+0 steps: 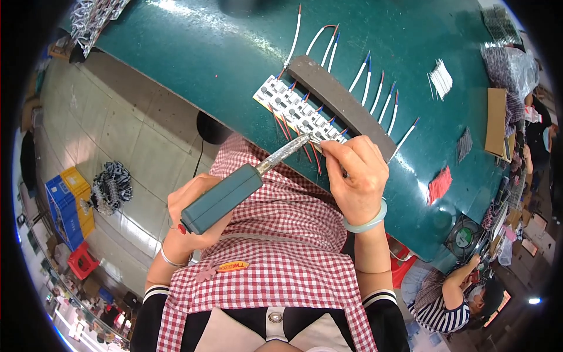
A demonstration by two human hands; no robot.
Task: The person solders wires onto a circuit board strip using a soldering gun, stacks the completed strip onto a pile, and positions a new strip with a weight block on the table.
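My left hand (202, 202) is closed round the dark green handle of a soldering iron (226, 196). The iron's worn metal tip reaches up and right onto a panel of small white circuit boards (293, 108). Beside that tip, the thumb and forefinger of my right hand (359, 167) pinch together at the panel's near right end; I cannot make out what lies between them. Red and dark wires (284, 126) stick out from the panel's near side. A long dark bar (340, 102) lies along its far side, with white-sleeved wires (366, 82) fanning out beyond.
On the green table (193, 64) lie white sleeves (440, 79), a grey bundle (464, 145) and red wires (439, 184). A small fan (463, 236) and cardboard box (497, 123) stand at the right. Another person (448, 296) works at lower right. Crates (70, 205) stand on the floor.
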